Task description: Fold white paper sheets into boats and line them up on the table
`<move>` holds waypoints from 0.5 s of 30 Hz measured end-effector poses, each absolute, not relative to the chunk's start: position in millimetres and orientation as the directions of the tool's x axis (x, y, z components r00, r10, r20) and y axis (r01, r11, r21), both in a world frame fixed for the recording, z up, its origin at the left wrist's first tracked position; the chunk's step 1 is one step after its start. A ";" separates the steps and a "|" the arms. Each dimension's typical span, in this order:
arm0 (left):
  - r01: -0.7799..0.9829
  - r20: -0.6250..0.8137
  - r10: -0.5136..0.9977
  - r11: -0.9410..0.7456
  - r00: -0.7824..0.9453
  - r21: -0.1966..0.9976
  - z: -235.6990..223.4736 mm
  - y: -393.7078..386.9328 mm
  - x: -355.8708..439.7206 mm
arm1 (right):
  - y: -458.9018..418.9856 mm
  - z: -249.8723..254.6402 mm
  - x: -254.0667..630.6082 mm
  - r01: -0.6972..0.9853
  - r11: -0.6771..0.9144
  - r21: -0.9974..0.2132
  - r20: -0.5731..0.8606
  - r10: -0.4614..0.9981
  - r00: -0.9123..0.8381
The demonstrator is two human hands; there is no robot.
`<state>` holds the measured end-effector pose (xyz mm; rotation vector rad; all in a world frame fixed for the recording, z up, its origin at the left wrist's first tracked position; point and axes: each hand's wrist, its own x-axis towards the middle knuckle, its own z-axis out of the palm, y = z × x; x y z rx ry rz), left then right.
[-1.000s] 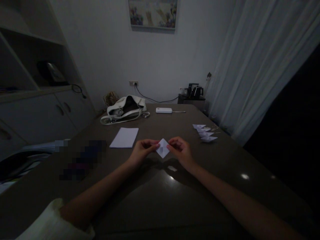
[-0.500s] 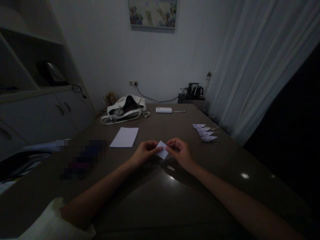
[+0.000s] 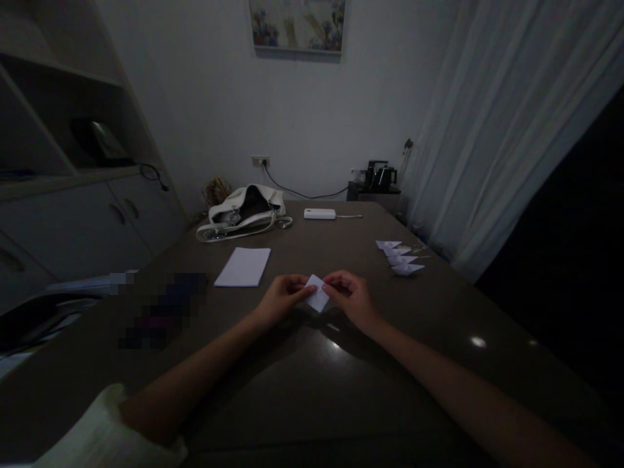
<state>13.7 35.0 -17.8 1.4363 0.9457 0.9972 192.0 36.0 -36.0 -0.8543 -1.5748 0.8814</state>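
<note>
A small folded piece of white paper [image 3: 318, 300], diamond-shaped from here, is held up above the dark table between my two hands. My left hand [image 3: 283, 298] pinches its left corner between thumb and fingers. On the opposite side, my right hand [image 3: 351, 298] grips the right corner the same way, thumb in front. Several folded paper boats [image 3: 403, 260] stand in an overlapping row to the right. A stack of white paper [image 3: 242, 267] lies on the table to the left.
A white handbag [image 3: 246, 214] sits at the far left of the table [image 3: 312, 403]. Near the far edge lies a white power bank [image 3: 320, 214] with a short cable. A blurred dark patch [image 3: 168, 312] covers something on the left. Sheer curtains [image 3: 468, 130] hang at the right.
Almost nothing differs. Both hands keep their pinch on the folded paper, which has shifted and tilted very slightly.
</note>
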 end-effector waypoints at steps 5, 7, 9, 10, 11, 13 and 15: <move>0.001 0.060 0.943 -0.064 0.328 0.998 -18.3 34.2 14.0 | 36.3 -36.2 191.1 0.055 0.456 -0.889 0.445 0.884 -0.142; -0.011 0.049 0.944 -0.048 0.326 0.999 -17.9 33.8 14.3 | 37.1 -37.0 191.2 0.052 0.451 -0.891 0.440 0.887 -0.141; -0.016 0.039 0.946 -0.036 0.321 0.999 -17.2 33.3 14.6 | 37.6 -37.4 191.5 0.054 0.454 -0.889 0.444 0.885 -0.138; -0.015 0.035 0.947 -0.032 0.318 0.999 -16.7 33.0 14.8 | 37.7 -37.3 191.5 0.057 0.457 -0.888 0.447 0.884 -0.137; -0.012 0.033 0.949 -0.030 0.315 0.999 -16.3 32.7 14.9 | 37.6 -37.2 191.5 0.061 0.458 -0.887 0.447 0.884 -0.138; -0.001 0.031 0.951 -0.032 0.308 0.999 -15.7 32.1 15.1 | 37.3 -36.9 191.3 0.068 0.452 -0.889 0.440 0.887 -0.141; 0.011 0.027 0.952 -0.032 0.305 0.999 -15.8 31.8 15.3 | 37.1 -36.9 190.8 0.076 0.441 -0.894 0.427 0.892 -0.149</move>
